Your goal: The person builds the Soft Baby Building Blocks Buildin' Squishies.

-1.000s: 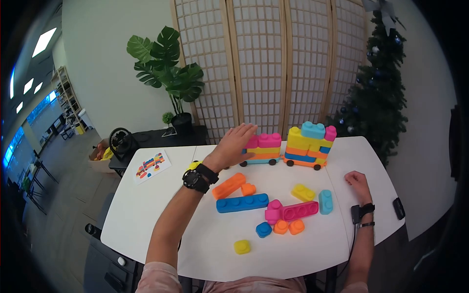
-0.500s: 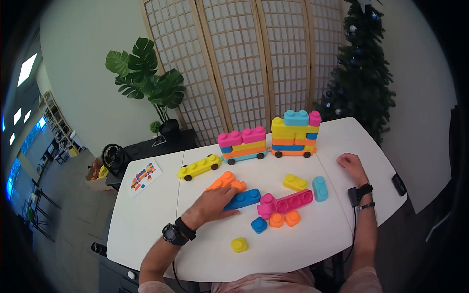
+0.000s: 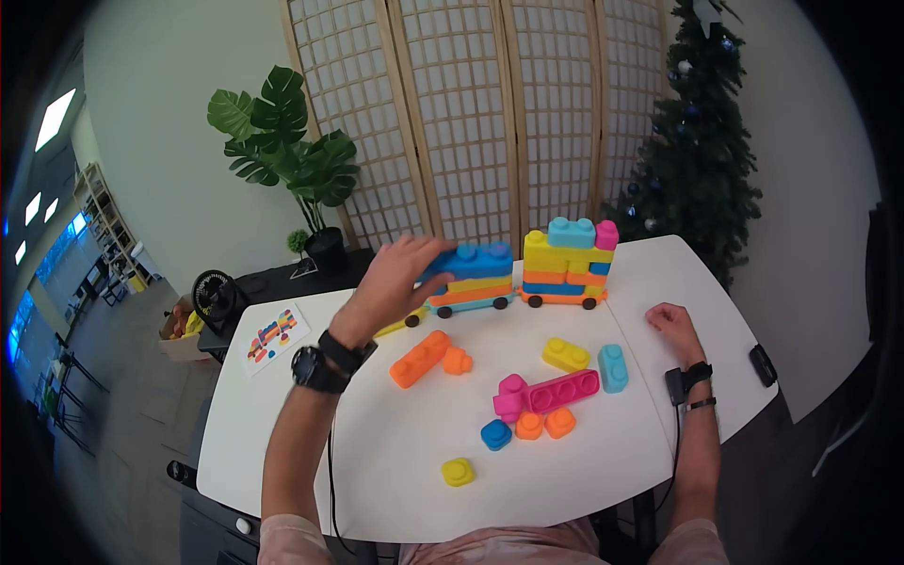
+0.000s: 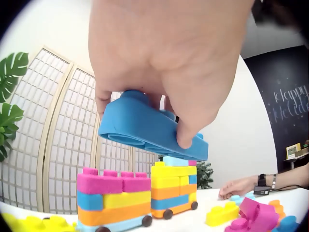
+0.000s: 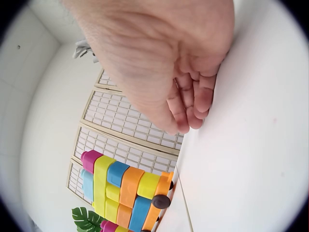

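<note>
My left hand [image 3: 388, 284] pinches a long blue building block [image 4: 145, 123] from above, fingers on one side and thumb on the other. In the left wrist view the block hangs above a block wagon [image 4: 116, 200] topped with two pink blocks. In the head view it hides that pink top. A taller wagon [image 3: 569, 268] of yellow, orange and blue blocks stands just to the right. Left of them, a low yellow wheeled base [image 3: 403, 324] is partly behind my left hand. My right hand [image 3: 674, 325] rests on the table, fingers loosely curled around nothing.
Nearer lie an orange long block [image 3: 420, 359], a pink long block [image 3: 565, 390], a yellow block [image 3: 566, 354], a light blue block [image 3: 613, 368] and several small blocks. A picture card [image 3: 277, 337] lies at the left. A black device [image 3: 763, 365] is near the right edge.
My left hand went from near the pink-topped wagon down to the long blue block on the table, then lifted it up and back over the wagons. The right hand stayed in place.
</note>
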Demonstrator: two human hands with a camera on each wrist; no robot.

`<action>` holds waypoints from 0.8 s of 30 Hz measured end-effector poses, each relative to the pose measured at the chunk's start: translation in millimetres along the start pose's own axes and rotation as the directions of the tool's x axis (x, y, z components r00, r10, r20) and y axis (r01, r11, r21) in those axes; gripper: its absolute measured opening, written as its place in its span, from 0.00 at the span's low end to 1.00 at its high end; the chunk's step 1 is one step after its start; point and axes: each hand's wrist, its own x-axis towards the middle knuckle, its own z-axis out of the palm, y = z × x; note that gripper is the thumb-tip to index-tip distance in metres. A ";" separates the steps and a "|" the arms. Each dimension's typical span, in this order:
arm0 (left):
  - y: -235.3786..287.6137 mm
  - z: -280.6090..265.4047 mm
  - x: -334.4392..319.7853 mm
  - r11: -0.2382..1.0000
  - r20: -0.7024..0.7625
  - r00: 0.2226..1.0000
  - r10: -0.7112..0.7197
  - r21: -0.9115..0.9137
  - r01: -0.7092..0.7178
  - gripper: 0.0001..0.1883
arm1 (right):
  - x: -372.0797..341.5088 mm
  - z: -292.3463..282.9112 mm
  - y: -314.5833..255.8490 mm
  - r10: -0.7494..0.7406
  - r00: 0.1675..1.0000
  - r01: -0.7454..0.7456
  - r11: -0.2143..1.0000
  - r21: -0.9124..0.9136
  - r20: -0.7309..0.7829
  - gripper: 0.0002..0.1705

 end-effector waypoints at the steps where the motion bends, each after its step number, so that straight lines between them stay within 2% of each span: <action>1: -11.0 6.0 14.3 1.000 -0.039 0.999 -0.005 -0.018 0.004 0.23 | -0.1 -0.5 0.5 0.000 1.000 0.000 1.000 -0.004 0.001 0.11; 2: -20.4 13.7 24.7 0.999 -0.080 0.997 -0.008 -0.036 0.005 0.23 | -0.6 0.1 -0.4 -0.006 1.000 0.006 1.000 -0.006 0.001 0.11; 6: -51.2 55.3 51.4 0.996 -0.092 0.996 -0.020 -0.086 0.012 0.23 | -1.3 -0.5 -1.2 -0.001 1.000 0.000 1.000 -0.019 -0.017 0.10; 10: -66.6 87.6 50.0 0.991 -0.021 0.997 -0.075 -0.114 0.072 0.23 | -0.9 -2.0 -3.9 -0.006 1.000 0.006 0.999 -0.042 0.000 0.09; 16: -66.8 86.7 46.2 0.979 0.030 0.994 -0.110 -0.169 0.113 0.23 | -3.8 -0.4 -8.4 0.022 1.000 -0.022 0.999 -0.032 0.003 0.10; 24: -74.4 86.8 44.5 0.977 0.045 0.995 -0.091 -0.190 0.098 0.22 | -1.7 -3.1 -3.9 0.019 1.000 -0.019 0.999 -0.029 -0.001 0.11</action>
